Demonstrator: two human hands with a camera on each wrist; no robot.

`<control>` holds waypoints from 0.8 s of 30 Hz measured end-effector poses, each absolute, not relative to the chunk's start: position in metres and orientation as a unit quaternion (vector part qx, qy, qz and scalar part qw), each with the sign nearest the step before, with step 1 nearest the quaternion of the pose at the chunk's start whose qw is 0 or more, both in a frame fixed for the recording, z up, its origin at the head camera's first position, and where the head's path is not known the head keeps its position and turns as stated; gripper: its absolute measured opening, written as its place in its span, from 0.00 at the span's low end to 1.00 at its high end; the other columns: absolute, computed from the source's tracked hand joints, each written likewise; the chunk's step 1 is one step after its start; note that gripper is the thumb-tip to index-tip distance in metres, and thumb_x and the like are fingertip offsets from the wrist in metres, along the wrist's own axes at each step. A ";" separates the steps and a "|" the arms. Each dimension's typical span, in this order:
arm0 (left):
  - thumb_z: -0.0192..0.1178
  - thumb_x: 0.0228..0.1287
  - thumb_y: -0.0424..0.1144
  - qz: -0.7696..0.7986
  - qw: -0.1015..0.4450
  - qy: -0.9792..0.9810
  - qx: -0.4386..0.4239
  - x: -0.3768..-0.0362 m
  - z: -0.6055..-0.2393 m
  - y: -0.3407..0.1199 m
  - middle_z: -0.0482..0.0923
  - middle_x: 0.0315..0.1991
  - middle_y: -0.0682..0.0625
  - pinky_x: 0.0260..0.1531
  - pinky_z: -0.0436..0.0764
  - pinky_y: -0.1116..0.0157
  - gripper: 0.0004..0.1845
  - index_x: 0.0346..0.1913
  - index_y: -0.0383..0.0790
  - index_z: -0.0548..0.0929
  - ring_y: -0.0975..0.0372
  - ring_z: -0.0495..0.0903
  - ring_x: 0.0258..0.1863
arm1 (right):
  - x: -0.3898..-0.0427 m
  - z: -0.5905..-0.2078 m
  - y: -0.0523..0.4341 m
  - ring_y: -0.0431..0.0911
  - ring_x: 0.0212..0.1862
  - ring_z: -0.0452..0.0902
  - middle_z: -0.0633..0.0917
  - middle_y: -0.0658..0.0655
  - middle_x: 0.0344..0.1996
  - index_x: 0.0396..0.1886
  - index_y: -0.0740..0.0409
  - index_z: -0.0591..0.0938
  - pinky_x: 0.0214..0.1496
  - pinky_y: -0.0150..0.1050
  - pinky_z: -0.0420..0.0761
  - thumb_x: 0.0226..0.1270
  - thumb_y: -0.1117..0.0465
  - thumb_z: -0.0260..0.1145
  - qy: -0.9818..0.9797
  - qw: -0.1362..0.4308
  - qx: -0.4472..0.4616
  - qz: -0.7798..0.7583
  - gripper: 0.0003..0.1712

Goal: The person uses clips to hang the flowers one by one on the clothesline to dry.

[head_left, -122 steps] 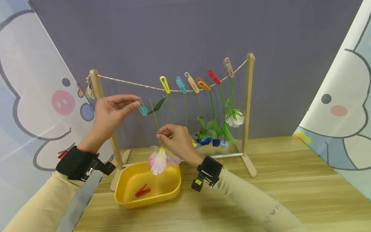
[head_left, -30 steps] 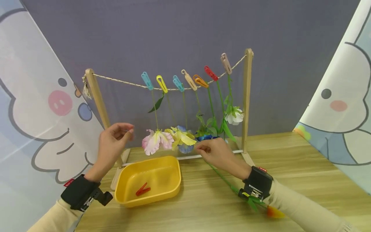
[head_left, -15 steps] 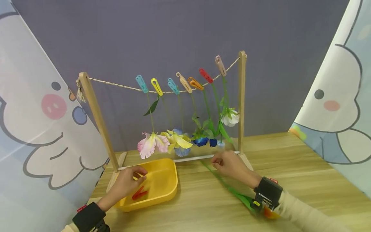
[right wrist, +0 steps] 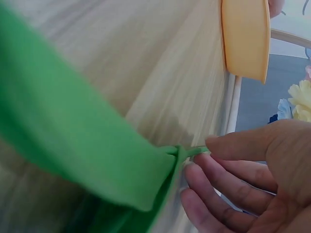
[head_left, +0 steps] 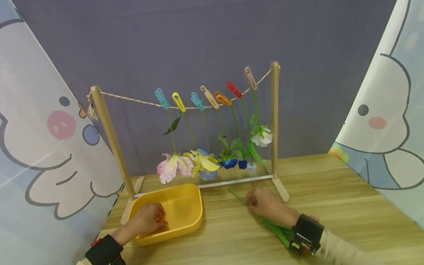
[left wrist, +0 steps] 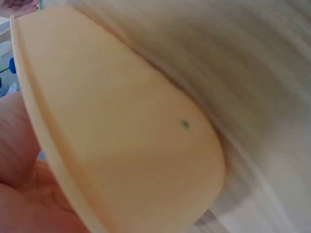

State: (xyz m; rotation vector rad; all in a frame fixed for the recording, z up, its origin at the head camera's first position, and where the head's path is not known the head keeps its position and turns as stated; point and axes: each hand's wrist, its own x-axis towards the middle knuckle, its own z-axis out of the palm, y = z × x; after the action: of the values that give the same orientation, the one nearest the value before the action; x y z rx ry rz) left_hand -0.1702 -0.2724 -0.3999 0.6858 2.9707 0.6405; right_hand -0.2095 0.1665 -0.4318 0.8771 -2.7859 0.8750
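seven pegs [head_left: 179, 102] hang on one string, each with a flower. the left hand [head_left: 147, 220] is curled round one red peg [head_left: 161, 218] inside the yellow tub [head_left: 192, 217] near the bench's left edge. the right hand [head_left: 266, 206] pinches a long green stem [head_left: 236, 196] lying mid-bench.

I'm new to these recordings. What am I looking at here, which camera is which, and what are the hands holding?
A person works bare-handed, wearing a head camera and one on each wrist. The head view shows a wooden table with a small wooden rack strung with rope, where coloured plastic pegs hold artificial flowers upside down. The left hand reaches into a yellow plastic tub, fingers curled at a red peg. The right hand pinches a green flower stem lying on the table. The blurry left wrist view shows the tub's outside.
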 end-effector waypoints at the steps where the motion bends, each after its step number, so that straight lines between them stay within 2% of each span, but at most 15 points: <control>1: 0.83 0.48 0.40 0.205 0.018 0.953 0.225 -0.169 -0.401 -0.273 0.76 0.26 0.55 0.28 0.77 0.67 0.19 0.33 0.38 0.80 0.67 0.74 0.26 | -0.209 -0.433 0.167 0.36 0.30 0.80 0.86 0.46 0.28 0.35 0.57 0.89 0.30 0.31 0.80 0.55 0.70 0.77 -0.912 0.046 0.289 0.286 0.08; 7: 0.84 0.46 0.38 0.209 0.035 0.953 0.215 -0.166 -0.404 -0.274 0.74 0.27 0.55 0.31 0.79 0.66 0.22 0.33 0.40 0.77 0.68 0.73 0.27 | -0.206 -0.438 0.171 0.32 0.26 0.76 0.85 0.46 0.26 0.34 0.60 0.89 0.27 0.30 0.79 0.54 0.72 0.76 -0.908 0.035 0.297 0.293 0.08; 15: 0.79 0.51 0.29 0.242 0.044 0.951 0.188 -0.168 -0.407 -0.276 0.78 0.28 0.54 0.30 0.79 0.68 0.14 0.32 0.39 0.80 0.67 0.75 0.28 | -0.202 -0.436 0.173 0.32 0.26 0.76 0.86 0.48 0.26 0.34 0.60 0.88 0.27 0.30 0.79 0.52 0.74 0.74 -0.908 0.032 0.292 0.299 0.09; 19: 0.78 0.51 0.27 0.230 0.022 0.953 0.197 -0.169 -0.409 -0.277 0.77 0.26 0.55 0.27 0.76 0.69 0.13 0.32 0.39 0.81 0.69 0.72 0.26 | -0.201 -0.434 0.174 0.32 0.26 0.76 0.87 0.49 0.26 0.33 0.60 0.88 0.26 0.30 0.79 0.51 0.74 0.72 -0.904 0.037 0.297 0.304 0.10; 24: 0.80 0.48 0.27 0.212 -0.013 0.956 0.201 -0.170 -0.409 -0.275 0.71 0.23 0.56 0.24 0.69 0.70 0.17 0.29 0.40 0.78 0.69 0.68 0.24 | -0.200 -0.433 0.175 0.33 0.27 0.77 0.86 0.48 0.26 0.34 0.60 0.88 0.28 0.30 0.79 0.53 0.76 0.72 -0.903 0.030 0.294 0.311 0.11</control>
State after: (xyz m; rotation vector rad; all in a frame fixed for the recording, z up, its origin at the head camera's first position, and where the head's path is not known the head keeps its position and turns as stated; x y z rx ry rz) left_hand -0.1696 -0.2748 -0.4093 0.6374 3.0292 0.6724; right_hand -0.2004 0.1748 -0.4331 0.9074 -2.7853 0.9594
